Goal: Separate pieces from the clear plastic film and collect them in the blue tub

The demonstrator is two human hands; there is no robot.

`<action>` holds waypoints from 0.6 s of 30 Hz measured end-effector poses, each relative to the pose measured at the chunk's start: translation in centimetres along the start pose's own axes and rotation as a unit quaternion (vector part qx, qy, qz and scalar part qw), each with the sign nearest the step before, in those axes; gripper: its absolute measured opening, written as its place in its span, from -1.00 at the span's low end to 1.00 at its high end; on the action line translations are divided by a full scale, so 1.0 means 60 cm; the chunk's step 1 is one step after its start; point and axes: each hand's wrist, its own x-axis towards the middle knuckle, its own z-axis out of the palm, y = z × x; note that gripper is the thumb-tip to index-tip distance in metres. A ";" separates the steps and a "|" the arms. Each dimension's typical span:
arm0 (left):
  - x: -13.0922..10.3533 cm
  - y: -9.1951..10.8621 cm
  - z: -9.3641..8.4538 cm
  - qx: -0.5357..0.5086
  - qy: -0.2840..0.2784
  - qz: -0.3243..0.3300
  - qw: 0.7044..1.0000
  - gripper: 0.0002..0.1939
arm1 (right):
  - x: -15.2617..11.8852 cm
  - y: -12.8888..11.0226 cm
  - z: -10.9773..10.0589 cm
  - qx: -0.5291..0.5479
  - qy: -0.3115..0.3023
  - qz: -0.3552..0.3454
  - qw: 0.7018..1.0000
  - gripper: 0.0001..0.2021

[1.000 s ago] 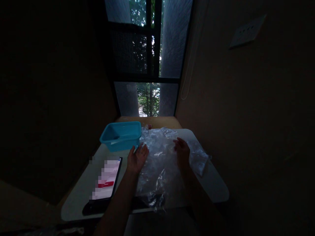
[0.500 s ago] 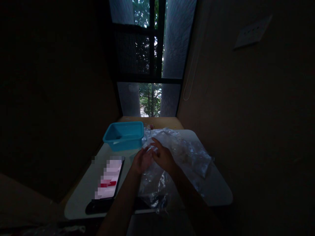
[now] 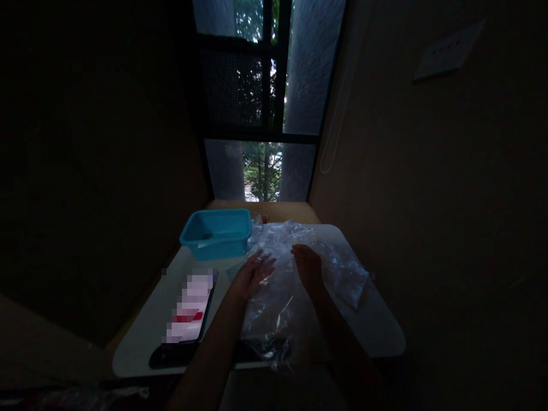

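Observation:
Clear plastic bags (image 3: 278,308) lie crumpled across the middle and right of a white table (image 3: 141,342). Over their left side my left hand (image 3: 256,275) is open, its fingers stretched out and apart. To its right, above the plastic, my right hand (image 3: 308,265) is closed with the fingers curled together. Whatever it may hold is hidden in the dim light. A blue plastic basin (image 3: 216,251) stands beyond my left hand, with a small dark thing inside.
A phone (image 3: 188,311) with a lit, blurred screen leans on a black stand (image 3: 171,357) at the table's front left. Behind the table are a wooden ledge (image 3: 291,212) and a window (image 3: 261,137). Dark walls close in on both sides.
My hands were together over the plastic and have come apart. The right hand has moved to the right and curled its fingers; the left has spread its fingers.

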 end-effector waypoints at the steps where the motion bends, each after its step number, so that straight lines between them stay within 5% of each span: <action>1: -0.001 0.000 0.002 0.006 0.001 0.003 1.000 -0.63 | 0.005 0.008 -0.003 0.013 0.006 0.025 1.000 -0.84; 6: -0.002 0.002 -0.001 0.006 -0.012 -0.012 1.000 -0.69 | 0.013 0.046 -0.001 0.162 -0.044 0.218 0.962 -0.90; 13: 0.006 0.021 -0.024 -0.127 -0.043 -0.087 0.987 -0.74 | 0.018 0.066 0.020 0.263 -0.178 0.357 0.878 -0.79; 18: 0.014 0.005 -0.009 -0.097 -0.056 -0.142 0.984 -0.74 | 0.022 0.066 0.025 0.332 -0.294 0.337 0.830 -0.68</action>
